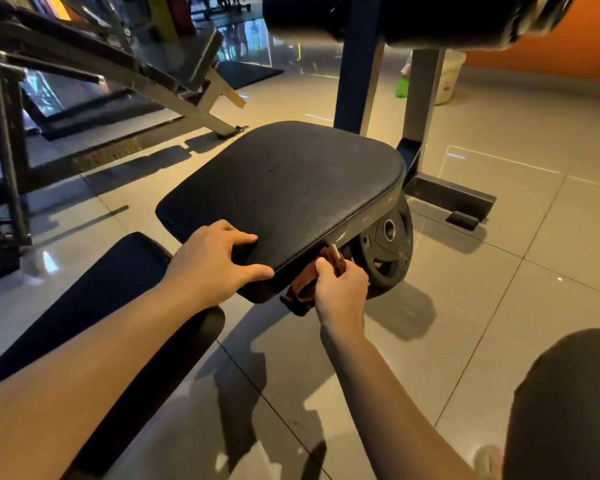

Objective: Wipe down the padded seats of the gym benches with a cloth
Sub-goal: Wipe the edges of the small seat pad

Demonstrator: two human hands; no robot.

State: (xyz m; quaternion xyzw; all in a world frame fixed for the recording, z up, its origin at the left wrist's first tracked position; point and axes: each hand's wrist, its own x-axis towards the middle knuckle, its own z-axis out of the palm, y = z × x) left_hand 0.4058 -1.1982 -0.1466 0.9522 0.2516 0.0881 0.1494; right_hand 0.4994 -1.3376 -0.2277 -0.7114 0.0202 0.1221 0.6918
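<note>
Cloth at the seat's edge.
Left hand point(215, 261) rests, fingers spread, on seat point(291, 188) at 7 o'clock; right hand point(342, 289), at 5 o'clock, pinches the cloth point(303, 289) against its side.

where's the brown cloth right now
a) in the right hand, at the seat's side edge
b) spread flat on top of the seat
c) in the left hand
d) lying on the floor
a: the right hand grips the brown cloth at the side edge of the padded seat, while the left hand rests on the seat's near corner, without the cloth.
</note>
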